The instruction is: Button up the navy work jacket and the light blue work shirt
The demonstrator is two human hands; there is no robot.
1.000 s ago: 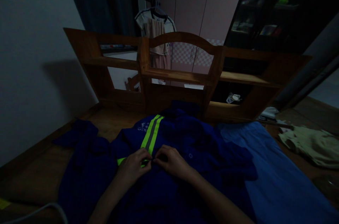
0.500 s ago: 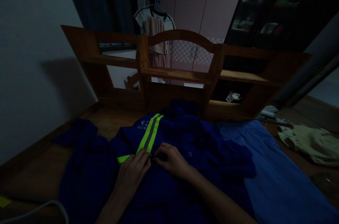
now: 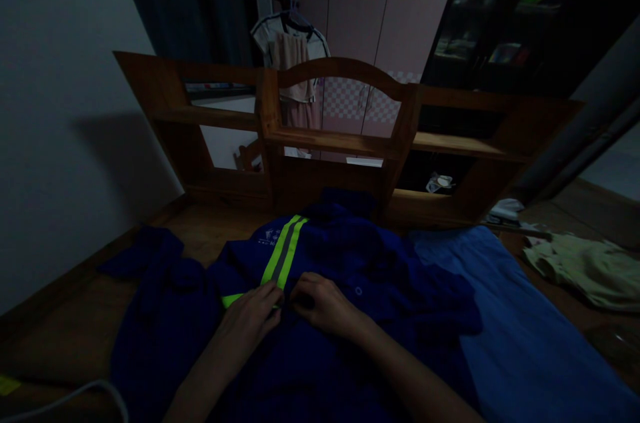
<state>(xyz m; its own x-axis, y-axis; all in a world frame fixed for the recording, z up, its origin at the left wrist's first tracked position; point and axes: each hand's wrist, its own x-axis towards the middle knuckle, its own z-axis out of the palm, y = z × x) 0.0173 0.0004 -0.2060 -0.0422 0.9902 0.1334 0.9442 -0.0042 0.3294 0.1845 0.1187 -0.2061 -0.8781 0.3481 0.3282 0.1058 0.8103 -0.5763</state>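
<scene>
A dark blue work jacket (image 3: 350, 263) with a yellow-green reflective stripe (image 3: 284, 255) lies spread on a wooden surface in front of me. My left hand (image 3: 249, 320) and my right hand (image 3: 320, 303) meet at the jacket's front opening, just below the stripe. Both pinch the cloth edges there with curled fingers, fingertips nearly touching. A small button (image 3: 359, 291) shows to the right of my right hand. The dim light hides what lies between the fingertips.
A lighter blue garment (image 3: 500, 316) lies to the right, and a pale green cloth (image 3: 585, 266) beyond it. A wooden shelf unit (image 3: 340, 143) stands behind the jacket. A white cable (image 3: 75, 396) curves at the lower left. Clothes hang on a hanger (image 3: 293, 43) farther back.
Both hands stay at the jacket's front opening, with small finger shifts. The left hand has slid slightly down and left. The camera view has barely moved.
</scene>
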